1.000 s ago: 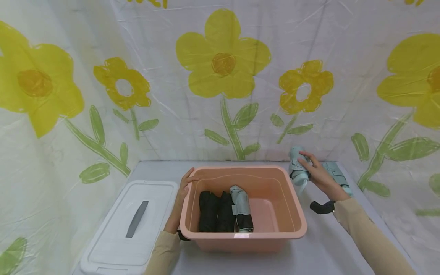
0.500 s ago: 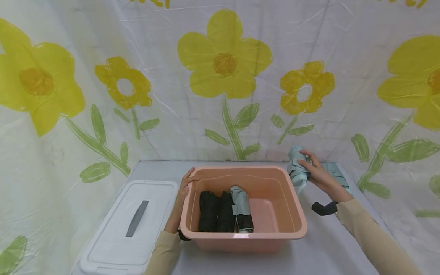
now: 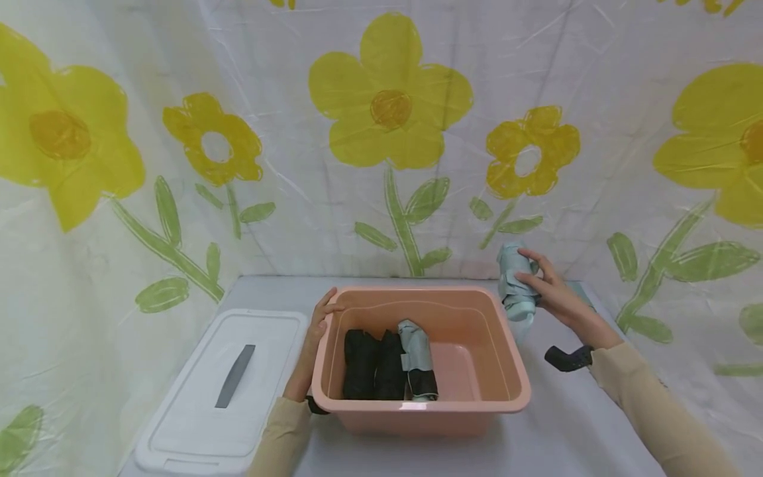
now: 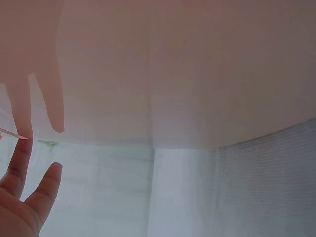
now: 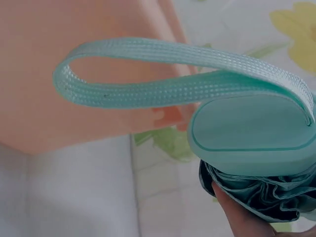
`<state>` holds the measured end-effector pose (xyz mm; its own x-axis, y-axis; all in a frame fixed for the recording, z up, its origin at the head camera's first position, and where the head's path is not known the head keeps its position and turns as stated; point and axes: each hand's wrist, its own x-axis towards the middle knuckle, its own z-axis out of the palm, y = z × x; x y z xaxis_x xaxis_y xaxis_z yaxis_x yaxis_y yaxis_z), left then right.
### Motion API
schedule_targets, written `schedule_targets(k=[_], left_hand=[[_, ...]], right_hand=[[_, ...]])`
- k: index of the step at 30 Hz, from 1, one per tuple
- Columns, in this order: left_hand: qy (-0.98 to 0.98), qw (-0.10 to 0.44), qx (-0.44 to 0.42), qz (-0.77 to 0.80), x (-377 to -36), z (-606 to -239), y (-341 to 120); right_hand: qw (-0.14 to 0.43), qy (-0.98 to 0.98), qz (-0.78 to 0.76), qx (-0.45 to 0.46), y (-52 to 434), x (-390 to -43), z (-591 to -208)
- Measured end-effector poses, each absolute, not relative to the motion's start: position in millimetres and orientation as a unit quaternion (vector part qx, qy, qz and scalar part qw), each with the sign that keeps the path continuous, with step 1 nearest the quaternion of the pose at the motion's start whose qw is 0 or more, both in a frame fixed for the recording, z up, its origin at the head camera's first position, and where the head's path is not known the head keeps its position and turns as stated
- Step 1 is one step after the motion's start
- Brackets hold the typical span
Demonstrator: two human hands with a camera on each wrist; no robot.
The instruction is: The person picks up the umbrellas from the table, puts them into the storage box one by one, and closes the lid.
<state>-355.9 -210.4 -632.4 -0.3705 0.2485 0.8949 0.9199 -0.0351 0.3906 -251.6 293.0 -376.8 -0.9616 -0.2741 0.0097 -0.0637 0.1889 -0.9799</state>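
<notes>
Item: folded mint umbrella (image 3: 516, 281), held off the desk (image 3: 566, 424) near its far right corner, just beyond the right rim of the pink tub (image 3: 512, 371). Long axis roughly upright, handle end down, tilted slightly.

Right hand (image 3: 551, 291): fingers curled round the umbrella's body from its right side, gripping it. The tub lies to the left of this hand and nearer the person; this hand is the nearer one to the umbrella by far.

Left hand (image 3: 318, 331): laid against the tub's left wall, thumb hooked over the rim, fingers fairly straight down the outside; it steadies the tub and holds nothing else.

Tub contents: two black folded umbrellas (image 3: 372, 364) side by side against the left wall, long axes running front to back, and a third umbrella (image 3: 417, 361), mint and black, just beside them. The right half of the tub floor is bare.

Other: white lid (image 3: 220, 391) with grey handle, flat at the desk's left edge; flower-print sheet (image 3: 387, 112) behind.

View notes: right wrist view alone shows the umbrella's flat handle cap (image 5: 247, 136), its woven wrist loop (image 5: 163, 71) and a fingertip (image 5: 232, 210) on the gathered fabric. Left wrist view shows only fingers (image 4: 22, 182) against the tub's translucent wall (image 4: 173, 69). Head view alone gives the layout.
</notes>
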Motion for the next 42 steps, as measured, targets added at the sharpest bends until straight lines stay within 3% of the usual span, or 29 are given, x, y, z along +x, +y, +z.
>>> schedule_targets(k=[3,7,10,15,18,20,27,30,35,37,39,42], left_hand=[[-0.617,0.323,-0.486,-0.528,-361,-632,-211],[-0.595,0.339,-0.512,-0.518,-409,-685,-226],[-0.591,0.337,-0.515,-0.522,-424,-704,-231],[-0.610,0.322,-0.494,-0.529,-387,-663,-220],[-0.599,0.344,-0.512,-0.510,-372,-639,-212],[-0.595,0.342,-0.517,-0.511,-378,-644,-214],[-0.583,0.341,-0.527,-0.516,-441,-721,-237],[-0.587,0.341,-0.525,-0.514,-430,-709,-234],[-0.612,0.322,-0.497,-0.524,-370,-645,-214],[-0.615,0.318,-0.490,-0.530,-361,-636,-211],[-0.622,0.308,-0.476,-0.541,-367,-647,-214],[-0.627,0.307,-0.466,-0.544,-402,-694,-228]], right_hand=[[0.078,0.764,-0.630,-0.118,292,-248,-369],[0.077,0.766,-0.626,-0.122,289,-244,-361],[0.078,0.770,-0.622,-0.119,287,-241,-355],[0.084,0.771,-0.621,-0.114,281,-237,-348],[0.093,0.766,-0.626,-0.115,278,-234,-344],[0.099,0.763,-0.628,-0.118,276,-231,-342],[0.115,0.771,-0.614,-0.123,265,-221,-339],[0.133,0.770,-0.612,-0.122,258,-216,-339],[0.164,0.767,-0.607,-0.129,247,-212,-341],[0.170,0.765,-0.606,-0.133,243,-211,-342],[0.173,0.766,-0.605,-0.133,239,-211,-344],[0.183,0.768,-0.599,-0.131,233,-210,-346]])
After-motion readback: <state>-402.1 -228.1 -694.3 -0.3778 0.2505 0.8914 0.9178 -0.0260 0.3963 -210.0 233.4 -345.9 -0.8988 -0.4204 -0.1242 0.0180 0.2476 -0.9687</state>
